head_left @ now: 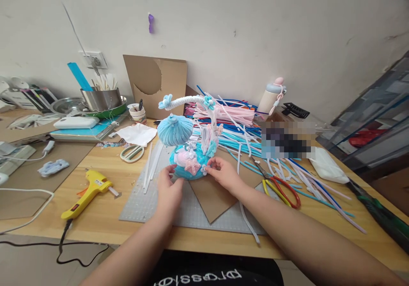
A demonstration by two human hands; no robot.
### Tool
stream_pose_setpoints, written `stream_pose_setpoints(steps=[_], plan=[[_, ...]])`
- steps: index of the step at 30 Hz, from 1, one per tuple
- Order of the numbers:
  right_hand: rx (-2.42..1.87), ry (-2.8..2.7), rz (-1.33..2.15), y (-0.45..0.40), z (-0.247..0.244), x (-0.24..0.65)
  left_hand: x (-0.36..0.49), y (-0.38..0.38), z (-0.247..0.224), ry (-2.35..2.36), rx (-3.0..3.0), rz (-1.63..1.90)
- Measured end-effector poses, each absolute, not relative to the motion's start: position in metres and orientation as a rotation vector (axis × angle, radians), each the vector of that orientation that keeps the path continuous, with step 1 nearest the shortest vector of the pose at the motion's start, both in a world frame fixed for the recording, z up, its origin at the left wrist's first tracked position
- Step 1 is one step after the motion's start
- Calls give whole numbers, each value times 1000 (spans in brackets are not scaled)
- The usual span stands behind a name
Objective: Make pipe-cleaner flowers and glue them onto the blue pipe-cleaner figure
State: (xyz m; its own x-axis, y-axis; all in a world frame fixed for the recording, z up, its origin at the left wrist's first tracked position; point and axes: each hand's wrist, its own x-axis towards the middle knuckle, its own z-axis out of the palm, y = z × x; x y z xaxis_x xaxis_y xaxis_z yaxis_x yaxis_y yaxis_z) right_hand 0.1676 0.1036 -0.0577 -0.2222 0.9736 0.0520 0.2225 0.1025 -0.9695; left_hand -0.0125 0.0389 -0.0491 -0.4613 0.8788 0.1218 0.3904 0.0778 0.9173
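Currently, fuzzy lamp (pixel 191 147) stands upright over gray mat (pixel 140 205) on wooden surface (pixel 105 230), between person's hands. Long axis vertical, along stem (pixel 214 118); top arm (pixel 185 102) curves leftward, shade (pixel 175 130) hanging below its end, above base (pixel 185 175). Left hand (pixel 168 189): grip clamped on base's left edge. Right hand (pixel 223 174): grip pinching base's right edge, beside small flower (pixel 203 170). Cardboard (pixel 211 203) juts out in front.

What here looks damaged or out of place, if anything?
The upright cardboard sheet at the back has a rounded, ragged-edged patch cut or torn, so it looks damaged. One white fuzzy stem trails off the grey mat. The blue craft piece shows no obvious damage.
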Motion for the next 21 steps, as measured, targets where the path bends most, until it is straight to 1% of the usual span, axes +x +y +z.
stream_pose_setpoints(steps=[14,21], plan=[[-1181,-1620,1128,104,-62,167,-14,40,-49,1889,1056,1429],[-1194,-1545,1187,103,-58,165,-12,40,-49,1878,1005,1455]])
